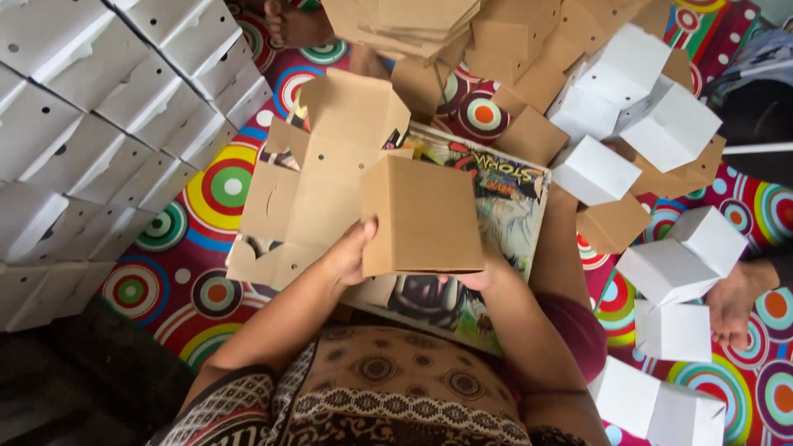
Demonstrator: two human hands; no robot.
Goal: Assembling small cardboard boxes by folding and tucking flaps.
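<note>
- Cardboard fills the head view: a half-folded brown box [423, 216] sits in the middle, held up over a printed sheet with cartoon artwork [508, 206].
- The left hand [351, 252] grips the box at its left edge, thumb pressed on the outer panel, fingers tucked behind where I cannot see them.
- The right hand [483, 274] cups the bottom right corner from beneath; only the fingertips show, curled against the lower edge.
- Just beside the box, to its left, an unfolded brown blank [318, 177] lies flat with its flaps spread and small round holes punched in it.
- A stack of finished white boxes [99, 124] stands along the left side, packed edge to edge.
- Loose white boxes [661, 116] and brown flat pieces [529, 74] lie scattered to the right and at the top.
- A mat with bright concentric circles [215, 194] lies under everything.
- At the right edge, another person's hand [735, 301] rests near a white box [673, 330], well apart from the held box.
</note>
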